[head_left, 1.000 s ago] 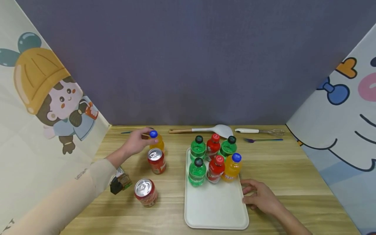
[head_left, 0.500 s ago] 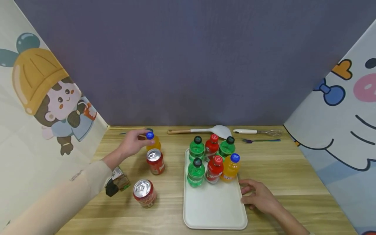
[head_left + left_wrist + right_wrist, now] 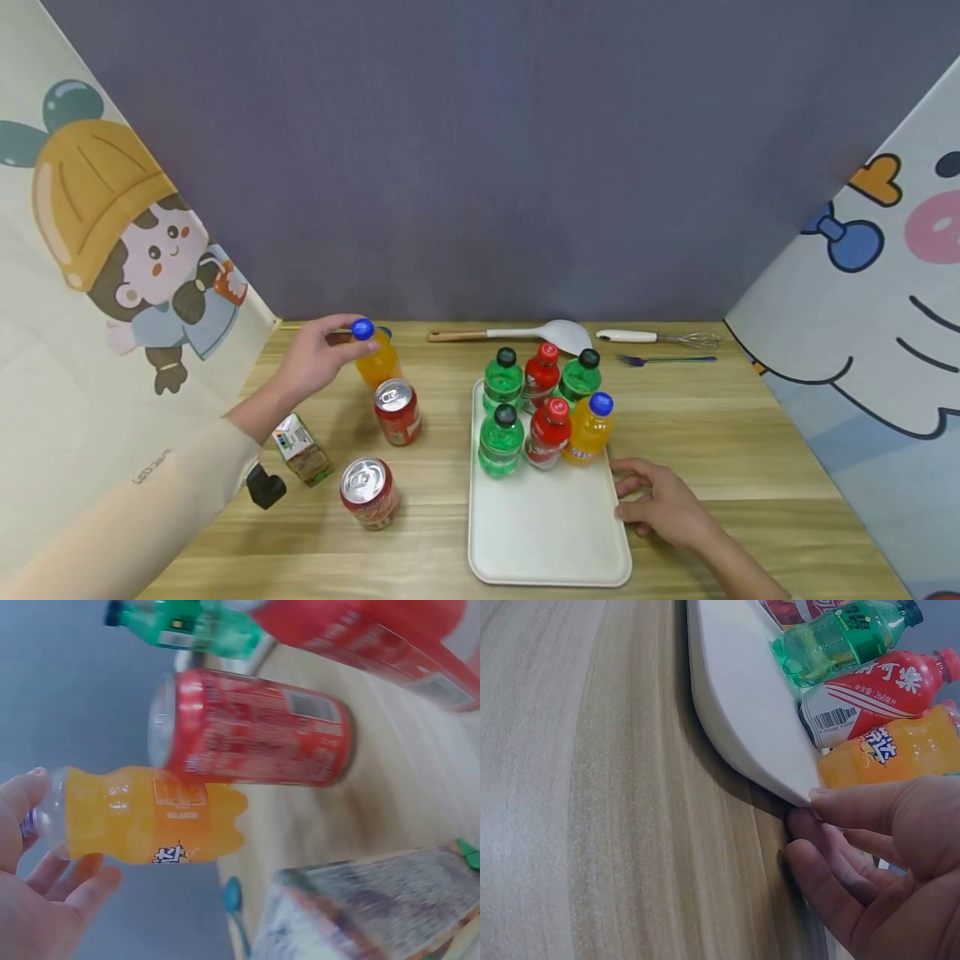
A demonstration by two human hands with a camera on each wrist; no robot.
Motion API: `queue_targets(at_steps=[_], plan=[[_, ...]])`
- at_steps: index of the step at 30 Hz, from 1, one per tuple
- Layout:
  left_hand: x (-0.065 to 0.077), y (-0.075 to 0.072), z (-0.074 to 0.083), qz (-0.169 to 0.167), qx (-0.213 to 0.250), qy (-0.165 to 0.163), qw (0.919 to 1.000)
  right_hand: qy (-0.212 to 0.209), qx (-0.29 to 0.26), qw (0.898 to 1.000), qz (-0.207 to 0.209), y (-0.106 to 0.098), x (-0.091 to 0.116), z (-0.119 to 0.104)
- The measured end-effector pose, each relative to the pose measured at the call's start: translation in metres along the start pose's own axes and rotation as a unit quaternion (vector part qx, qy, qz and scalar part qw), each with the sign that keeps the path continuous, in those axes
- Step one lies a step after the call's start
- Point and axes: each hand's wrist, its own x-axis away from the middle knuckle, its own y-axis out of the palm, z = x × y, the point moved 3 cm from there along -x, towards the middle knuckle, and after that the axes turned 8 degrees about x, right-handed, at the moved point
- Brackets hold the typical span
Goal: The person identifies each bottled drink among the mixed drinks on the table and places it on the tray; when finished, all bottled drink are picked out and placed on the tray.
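Observation:
My left hand (image 3: 311, 357) grips an orange soda bottle (image 3: 378, 362) by its neck, just under the blue cap. In the left wrist view the bottle (image 3: 150, 814) shows its base close by a red soda can (image 3: 262, 731). On the right, my right hand (image 3: 663, 504) pinches the edge of a white tray (image 3: 551, 533), thumb on the rim and fingers below it in the right wrist view. Green soda bottles (image 3: 501, 446), two red-capped cola bottles (image 3: 547, 437) and another orange soda bottle (image 3: 591, 433) stand in the tray's far half.
Two red cans, one nearer (image 3: 371, 493), stand left of the tray. A drink carton (image 3: 302, 450) is by the left forearm. Along the back wall lie a white-headed spoon (image 3: 566, 335), a whisk (image 3: 693, 338) and a fork (image 3: 667, 359). Printed panels flank both sides.
My left hand has moved left and slightly up with the orange soda bottle, which now leans. The carton has come out from behind the sleeve. My right hand stays at the tray.

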Motion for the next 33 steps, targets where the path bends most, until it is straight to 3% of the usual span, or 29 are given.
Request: queue_targets(at_steps=[8,19,27,33], plan=[[0.014,-0.016,0.036,0.026,-0.01,0.023,0.9993,0.013,0.005,1.0,0.004,0.002,0.0,0.004],[0.036,-0.02,0.079,0.028,-0.029,0.049,0.998,0.019,0.003,1.0,0.004,0.002,0.003,0.006],[0.057,-0.005,0.11,0.009,-0.016,0.056,0.9982,0.013,0.008,1.0,0.007,0.0,0.001,0.001],[0.07,0.018,0.128,-0.049,0.037,0.091,0.994,0.009,0.005,1.0,0.009,0.0,0.001,0.0]])
